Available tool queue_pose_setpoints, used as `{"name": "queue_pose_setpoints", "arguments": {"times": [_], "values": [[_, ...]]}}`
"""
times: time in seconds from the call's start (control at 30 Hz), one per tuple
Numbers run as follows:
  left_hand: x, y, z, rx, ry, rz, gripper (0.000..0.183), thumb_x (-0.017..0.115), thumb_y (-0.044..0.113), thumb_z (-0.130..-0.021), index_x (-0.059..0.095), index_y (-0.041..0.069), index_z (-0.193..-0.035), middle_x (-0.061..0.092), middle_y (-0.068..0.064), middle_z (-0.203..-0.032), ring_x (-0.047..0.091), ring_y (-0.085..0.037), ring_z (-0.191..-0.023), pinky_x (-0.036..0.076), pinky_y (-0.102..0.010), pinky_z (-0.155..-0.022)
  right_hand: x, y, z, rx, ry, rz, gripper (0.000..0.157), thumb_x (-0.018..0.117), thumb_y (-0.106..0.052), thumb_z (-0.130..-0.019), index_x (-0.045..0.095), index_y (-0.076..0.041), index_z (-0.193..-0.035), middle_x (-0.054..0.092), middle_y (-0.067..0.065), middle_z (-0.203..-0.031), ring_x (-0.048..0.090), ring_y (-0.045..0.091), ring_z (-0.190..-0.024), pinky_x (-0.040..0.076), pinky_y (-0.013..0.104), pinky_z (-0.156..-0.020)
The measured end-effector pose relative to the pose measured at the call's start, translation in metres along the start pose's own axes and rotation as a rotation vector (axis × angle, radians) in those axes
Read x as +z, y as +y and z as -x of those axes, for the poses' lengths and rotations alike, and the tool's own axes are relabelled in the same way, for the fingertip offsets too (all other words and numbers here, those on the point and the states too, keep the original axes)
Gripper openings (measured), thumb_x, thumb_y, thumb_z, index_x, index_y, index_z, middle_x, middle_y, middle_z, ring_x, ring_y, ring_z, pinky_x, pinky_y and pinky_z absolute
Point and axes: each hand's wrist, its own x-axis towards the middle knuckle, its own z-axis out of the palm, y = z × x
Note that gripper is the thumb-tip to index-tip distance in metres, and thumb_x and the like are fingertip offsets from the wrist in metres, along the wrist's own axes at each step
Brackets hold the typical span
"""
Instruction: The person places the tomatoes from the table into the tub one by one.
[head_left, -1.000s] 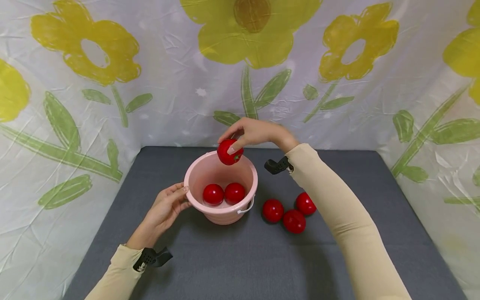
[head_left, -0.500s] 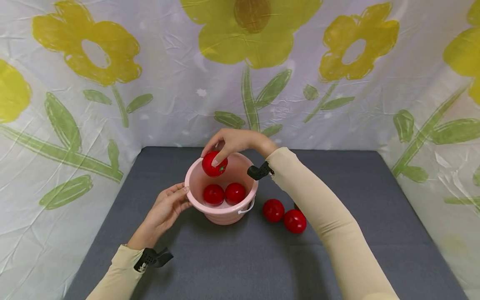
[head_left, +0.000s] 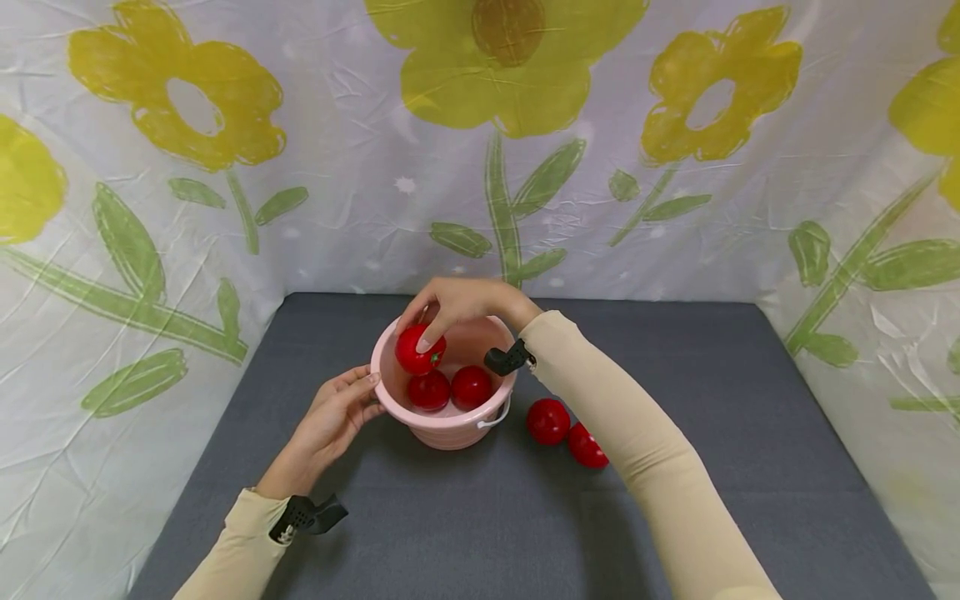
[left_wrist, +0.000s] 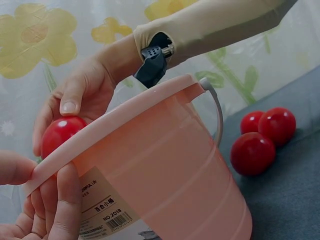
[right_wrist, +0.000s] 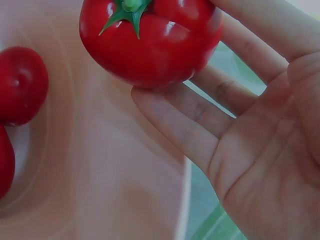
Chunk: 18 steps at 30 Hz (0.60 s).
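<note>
My right hand (head_left: 457, 304) grips a shiny red tomato (head_left: 420, 350) with a green calyx, held inside the mouth of a pink bucket (head_left: 450, 435). Its fingers and thumb lie round the tomato's sides in the right wrist view. My left hand (head_left: 333, 417) pinches the bucket's left rim, thumb over the edge and fingers against the outer wall, as the left wrist view shows. Two more tomatoes, one on the left (head_left: 429, 392) and one on the right (head_left: 472, 387), lie at the bucket's bottom. A paper label (left_wrist: 107, 205) is stuck on the bucket's outer side.
Right of the bucket, three tomatoes (left_wrist: 253, 154) sit together on the dark grey cloth (head_left: 450, 533); my right forearm partly hides them in the head view. The bucket's white handle (head_left: 493, 417) hangs at its right side. A flowered curtain (head_left: 337, 167) stands behind the table.
My right hand has carried its tomato left and down, from above the bucket's back rim into its mouth. My left hand stays at the rim, and the bucket has not moved.
</note>
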Motion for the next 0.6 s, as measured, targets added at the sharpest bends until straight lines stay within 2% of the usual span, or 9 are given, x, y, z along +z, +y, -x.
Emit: {"name": "queue_pose_setpoints", "arguments": {"times": [0.2, 0.43, 0.6], "values": [[-0.001, 0.000, -0.001, -0.008, 0.003, -0.017, 0.024, 0.051, 0.013, -0.103, 0.045, 0.004, -0.124, 0.063, 0.005, -0.101, 0.063, -0.005, -0.085, 0.058, -0.017, -0.075, 0.007, 0.007, -0.004, 0.033, -0.021, -0.085, 0.042, 0.077, -0.014, -0.084, 0.068, -0.013, -0.126, 0.070, 0.004, -0.122, 0.063, 0.019, -0.111, 0.057, 0.031, -0.094], [-0.002, -0.002, -0.002, -0.006, 0.003, -0.002, 0.019, 0.051, 0.013, -0.103, 0.047, 0.006, -0.120, 0.064, 0.006, -0.099, 0.063, -0.005, -0.084, 0.058, -0.017, -0.074, 0.018, 0.010, -0.005, 0.105, -0.037, -0.169, 0.040, 0.077, -0.014, -0.084, 0.069, -0.017, -0.123, 0.066, 0.002, -0.125, 0.057, 0.021, -0.117, 0.058, 0.035, -0.092], [-0.002, -0.002, -0.002, -0.001, 0.004, 0.006, 0.017, 0.051, 0.012, -0.103, 0.048, 0.007, -0.119, 0.064, 0.005, -0.100, 0.064, -0.005, -0.083, 0.059, -0.018, -0.074, 0.024, 0.010, -0.004, 0.196, -0.046, -0.307, 0.042, 0.078, -0.011, -0.081, 0.069, -0.016, -0.122, 0.061, 0.003, -0.129, 0.051, 0.023, -0.121, 0.056, 0.044, -0.097]]}}
